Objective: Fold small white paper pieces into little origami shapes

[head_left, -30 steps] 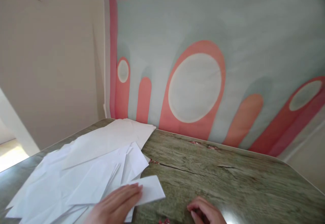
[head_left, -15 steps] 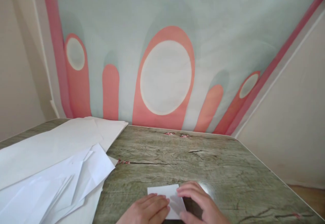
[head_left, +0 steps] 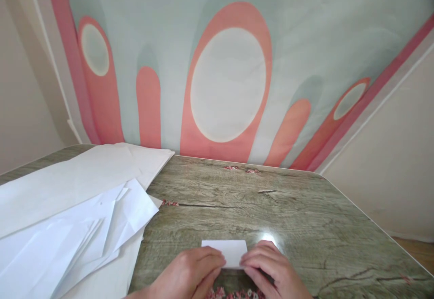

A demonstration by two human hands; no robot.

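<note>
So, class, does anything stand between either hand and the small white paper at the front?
Nothing visible does: the left hand and right hand already touch the small white paper, one at each side. The paper pile lies apart, off to the left.

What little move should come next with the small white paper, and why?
Maybe press gently along the near edge of the small white paper, because the left grip and right grip both have fingertips there, one from each side.
</note>
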